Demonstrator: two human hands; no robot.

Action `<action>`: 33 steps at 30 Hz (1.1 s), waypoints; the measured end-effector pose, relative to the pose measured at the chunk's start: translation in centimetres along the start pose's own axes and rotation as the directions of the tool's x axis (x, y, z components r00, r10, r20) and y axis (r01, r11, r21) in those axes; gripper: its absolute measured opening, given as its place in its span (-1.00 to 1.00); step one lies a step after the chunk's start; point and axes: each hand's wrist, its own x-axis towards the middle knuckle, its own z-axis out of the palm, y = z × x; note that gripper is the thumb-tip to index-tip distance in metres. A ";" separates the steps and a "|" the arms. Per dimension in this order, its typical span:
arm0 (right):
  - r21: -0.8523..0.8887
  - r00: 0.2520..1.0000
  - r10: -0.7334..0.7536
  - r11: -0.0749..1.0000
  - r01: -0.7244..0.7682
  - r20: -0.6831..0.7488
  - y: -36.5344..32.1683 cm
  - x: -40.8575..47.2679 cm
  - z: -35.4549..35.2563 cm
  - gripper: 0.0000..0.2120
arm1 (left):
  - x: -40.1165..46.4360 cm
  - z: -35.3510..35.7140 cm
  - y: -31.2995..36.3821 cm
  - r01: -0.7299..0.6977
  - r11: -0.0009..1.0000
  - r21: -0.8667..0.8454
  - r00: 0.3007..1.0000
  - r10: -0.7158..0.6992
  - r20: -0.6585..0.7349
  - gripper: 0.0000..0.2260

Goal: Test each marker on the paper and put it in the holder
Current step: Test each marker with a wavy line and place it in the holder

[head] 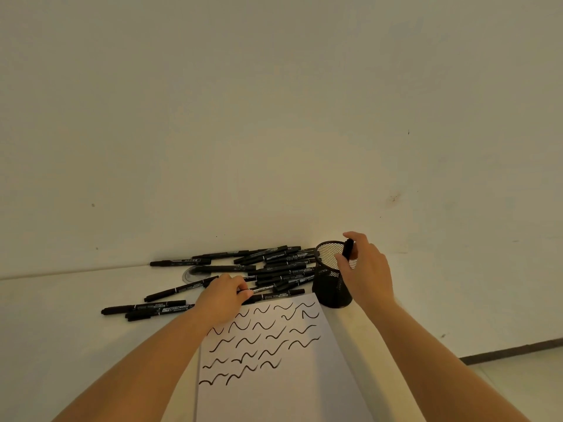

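A white sheet of paper (274, 391) lies in front of me, covered with several black wavy test strokes. A black mesh holder (330, 287) stands at the paper's far right corner. My right hand (364, 269) pinches a black marker (348, 248) upright over the holder's mouth, its lower end hidden behind my fingers. My left hand (222, 295) reaches to the pile of black markers (274, 266) past the paper's far edge, and its fingertips curl round one marker (268, 296) lying there.
Several more black markers (146, 309) lie loose on the white table to the left. A clear round disc (192, 275) sits under the pile. The wall rises right behind the pile. The table's right edge drops to the floor (518, 376).
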 end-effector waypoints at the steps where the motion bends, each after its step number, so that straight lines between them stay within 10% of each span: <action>1: -0.016 1.000 -0.003 1.000 0.003 -0.012 0.0 0.0 -0.1 -0.65 | 0.0 -0.1 0.0 -0.003 1.000 0.001 1.000 0.003 -0.007 -0.79; 17: -0.056 0.971 0.127 0.988 -0.141 -0.202 -1.0 -1.3 -1.5 -0.59 | -3.3 -2.3 0.9 -0.147 0.980 -0.137 0.954 0.103 -0.282 -0.89; 23: 0.216 0.945 0.164 0.971 -0.104 -0.284 -2.9 -4.1 -1.9 -0.61 | -6.4 -2.2 3.1 -0.251 0.932 -0.263 0.942 0.172 -0.289 -0.86; 33: 0.538 0.958 0.179 0.797 -0.275 0.224 -8.3 -9.8 0.2 -0.82 | -11.8 -1.0 5.6 -0.315 0.846 -0.430 0.938 0.209 -0.276 -0.90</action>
